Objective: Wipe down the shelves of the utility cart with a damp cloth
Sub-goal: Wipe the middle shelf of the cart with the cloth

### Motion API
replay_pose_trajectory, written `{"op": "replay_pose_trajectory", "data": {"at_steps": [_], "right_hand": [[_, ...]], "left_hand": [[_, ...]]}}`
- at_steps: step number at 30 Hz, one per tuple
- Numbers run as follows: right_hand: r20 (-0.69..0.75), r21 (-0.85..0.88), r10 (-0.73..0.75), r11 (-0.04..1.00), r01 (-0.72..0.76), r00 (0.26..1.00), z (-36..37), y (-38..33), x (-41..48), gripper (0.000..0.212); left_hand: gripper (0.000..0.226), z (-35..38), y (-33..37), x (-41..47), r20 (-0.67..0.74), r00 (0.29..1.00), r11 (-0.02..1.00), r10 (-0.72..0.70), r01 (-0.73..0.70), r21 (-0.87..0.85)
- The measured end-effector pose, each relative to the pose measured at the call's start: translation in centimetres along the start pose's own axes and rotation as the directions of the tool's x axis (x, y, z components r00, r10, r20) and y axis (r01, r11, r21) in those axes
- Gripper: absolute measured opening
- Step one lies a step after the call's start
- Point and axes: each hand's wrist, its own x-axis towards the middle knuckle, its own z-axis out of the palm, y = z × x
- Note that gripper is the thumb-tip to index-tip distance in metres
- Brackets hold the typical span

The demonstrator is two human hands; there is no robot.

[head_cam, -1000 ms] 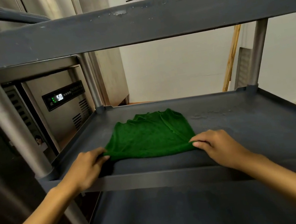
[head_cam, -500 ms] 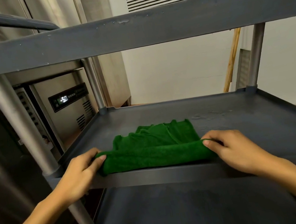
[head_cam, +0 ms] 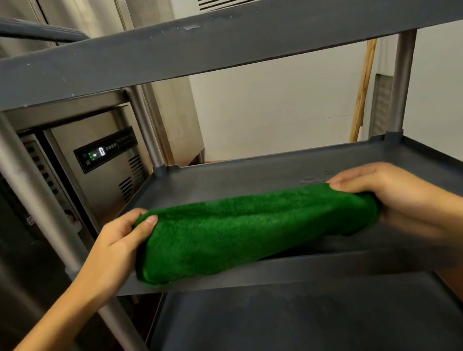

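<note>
Cloth (head_cam: 251, 230) status: green, folded into a thick long pad, held up between both my hands at the front edge of the middle shelf (head_cam: 254, 174) of the utility cart (head_cam: 19, 190). Left hand (head_cam: 115, 251) grips the left end, thumb on the near face, fingers wrapped round behind. Right hand (head_cam: 394, 198) grips the right end, fingers curled over the top edge, pad end bunched in the palm. Pad runs roughly level, left to right. Its lower left corner overlaps the shelf's front lip; can't tell whether it touches. Shelf floor behind the cloth is dark grey, with pale smears (head_cam: 312, 177) just beside my right fingertips. Top shelf (head_cam: 203, 46) spans above, bottom shelf (head_cam: 292, 317) sits below. Left of the cart: steel fridge unit, control panel (head_cam: 105, 151) lit. Behind the cart: white wall, wooden pole (head_cam: 363, 93) leaning at the right.
</note>
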Motion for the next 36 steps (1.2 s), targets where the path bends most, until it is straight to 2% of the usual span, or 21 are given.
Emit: {"op": "replay_pose_trajectory", "data": {"at_steps": [5, 10, 14, 16, 18, 21, 23, 25, 27, 29, 32, 34, 36], "right_hand": [[0.057, 0.068, 0.036, 0.997, -0.04, 0.998, -1.0, -1.0, -0.1, 0.029], [0.134, 0.157, 0.061, 0.984, -0.082, 0.989, -1.3, -1.3, -0.5, 0.031], [0.155, 0.275, 0.052, 0.957, -0.094, 0.987, -1.8, -2.3, 0.0, 0.03], [0.114, 0.304, 0.07, 0.947, -0.102, 0.991, -2.6, -2.6, 1.1, 0.039], [0.056, 0.284, 0.091, 0.953, -0.103, 0.994, -3.3, -2.8, 2.2, 0.034], [-0.018, 0.147, 0.104, 0.984, -0.1, 0.994, -4.6, -2.2, 4.5, 0.023], [-0.062, -0.006, 0.103, 0.995, -0.103, 0.993, -5.4, -1.1, 6.1, 0.02], [-0.127, -0.265, 0.057, 0.96, -0.089, 0.99, -6.2, 0.6, 7.7, 0.016], [-0.141, -0.51, -0.006, 0.858, -0.068, 0.99, -6.4, 2.5, 8.9, 0.018], [-0.052, -0.641, -0.044, 0.767, 0.001, 0.998, -6.3, 4.6, 9.8, 0.017], [0.09, -0.747, -0.062, 0.656, 0.109, 0.994, -5.9, 6.9, 10.3, 0.017], [0.12, -0.762, -0.182, 0.614, 0.208, 0.976, -6.0, 7.1, 9.4, 0.02], [0.175, -0.737, -0.305, 0.59, 0.33, 0.936, -6.1, 6.5, 7.2, 0.029]], "left_hand": [[0.028, 1.4, 1.4, 0.9, -0.024, 0.996, 0.983, -0.091, 0.086, -0.16], [0.025, 2.0, 2.6, 0.8, -0.017, 0.971, 0.932, -0.24, 0.225, -0.285], [0.024, 1.9, 3.7, 1.5, -0.023, 0.972, 0.933, -0.235, 0.219, -0.286], [0.023, 2.0, 4.0, 2.6, -0.027, 0.977, 0.949, -0.213, 0.201, -0.244], [0.022, 2.5, 4.2, 4.0, -0.023, 0.982, 0.971, -0.188, 0.182, -0.156], [0.021, 3.3, 3.4, 6.8, 0.011, 0.99, 0.99, -0.14, 0.14, 0.022], [0.024, 3.8, 2.1, 8.7, 0.04, 0.997, 0.956, -0.07, 0.056, 0.287], [0.025, 4.8, 0.5, 10.3, 0.089, 0.996, 0.812, -0.014, -0.041, 0.582], [0.021, 6.2, -1.3, 11.4, 0.151, 0.988, 0.688, -0.012, -0.102, 0.719], [0.015, 7.3, -3.2, 12.2, 0.191, 0.979, 0.622, -0.071, -0.106, 0.776], [0.029, 8.2, -5.2, 12.2, 0.22, 0.969, 0.565, -0.111, -0.12, 0.816], [0.035, 8.2, -4.7, 11.0, 0.231, 0.973, 0.576, 0.0, -0.189, 0.795], [0.036, 8.0, -3.1, 8.4, 0.305, 0.944, 0.658, 0.124, -0.308, 0.687]]}}
